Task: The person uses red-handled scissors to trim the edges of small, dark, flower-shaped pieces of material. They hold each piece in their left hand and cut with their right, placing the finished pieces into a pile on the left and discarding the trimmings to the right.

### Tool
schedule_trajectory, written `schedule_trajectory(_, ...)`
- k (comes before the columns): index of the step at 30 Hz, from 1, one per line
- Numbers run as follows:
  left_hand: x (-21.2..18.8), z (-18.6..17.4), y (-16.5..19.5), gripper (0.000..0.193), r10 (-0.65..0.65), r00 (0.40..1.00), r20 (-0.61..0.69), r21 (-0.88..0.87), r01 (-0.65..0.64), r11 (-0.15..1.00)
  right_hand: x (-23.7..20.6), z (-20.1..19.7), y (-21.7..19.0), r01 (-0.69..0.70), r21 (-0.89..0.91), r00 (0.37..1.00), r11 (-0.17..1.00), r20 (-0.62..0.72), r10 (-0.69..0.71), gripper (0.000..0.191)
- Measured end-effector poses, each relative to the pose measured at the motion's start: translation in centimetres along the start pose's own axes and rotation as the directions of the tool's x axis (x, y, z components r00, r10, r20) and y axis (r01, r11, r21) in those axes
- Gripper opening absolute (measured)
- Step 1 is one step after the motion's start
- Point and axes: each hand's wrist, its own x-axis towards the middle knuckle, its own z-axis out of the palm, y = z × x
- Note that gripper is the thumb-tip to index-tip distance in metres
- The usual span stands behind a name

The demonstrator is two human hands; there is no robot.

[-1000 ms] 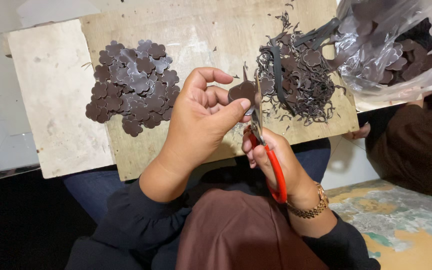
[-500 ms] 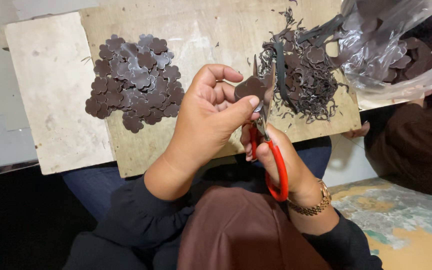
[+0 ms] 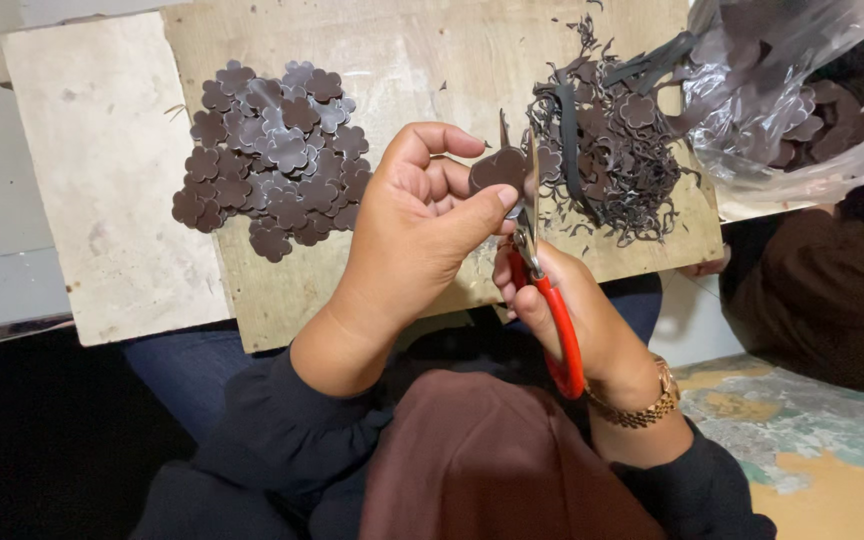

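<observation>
The left hand [image 3: 414,232] pinched a dark brown flower-shaped leather piece [image 3: 498,170] between thumb and fingers [image 3: 439,141], holding it up just above the wooden board [image 3: 432,60] that lay across the person's lap. The right hand [image 3: 580,318] gripped red-handled scissors [image 3: 542,290], its fingers closed around the handle, and the blades pointed away from the person, meeting the right edge of the held piece. On the left part of the board lay a heap of finished flower-shaped cutouts [image 3: 274,158], overlapping one another. On the far right of the board sat a tangled pile of dark trimmings and strips [image 3: 607,150], just beyond the scissor tips. Further right, a clear plastic bag [image 3: 802,100] holding more dark cutouts rested at the board's corner. A gold-coloured wristwatch [image 3: 642,405] circled the right wrist. A paler panel [image 3: 92,180] formed the board's left end. At the right edge another person's dark brown sleeve [image 3: 832,300] showed beside the bag.
</observation>
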Motion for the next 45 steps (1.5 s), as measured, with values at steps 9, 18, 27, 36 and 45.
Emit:
schedule_trajectory(9, -0.3, -1.2, 0.9, 0.037, 0.015, 1.000, 0.000, -0.056, -0.015, 0.998, 0.9, 0.5, -1.1, 0.007, -0.056, 1.000, 0.998, 0.006, -0.006, 0.070)
schedule_trajectory(18, -0.9, -1.2, 1.7, 0.027, 0.034, 0.999, 0.011, -0.017, -0.034, 0.999, 0.7, 2.1, -2.3, 0.052, 0.182, 0.997, 0.982, 0.048, -0.062, 0.077)
schedule_trajectory(27, -1.5, -0.1, 3.0, 0.018, 0.043, 0.998, 0.041, -0.017, -0.043, 0.999, 0.0, 1.3, -4.5, 0.105, -0.031, 0.993, 0.994, 0.061, -0.103, 0.076)
schedule_trajectory(36, -1.9, 2.3, 4.7, 0.018, -0.067, 0.995, 0.073, 0.077, 0.062, 0.995, -2.3, 0.8, -6.3, 0.095, 0.113, 0.995, 0.989, -0.006, -0.095, 0.081)
schedule_trajectory(45, -2.5, 3.2, 2.8, 0.016, -0.029, 0.999, 0.039, 0.006, 0.029, 1.000, -2.5, 1.0, -5.1, 0.135, 0.064, 0.991, 0.989, -0.018, -0.134, 0.082)
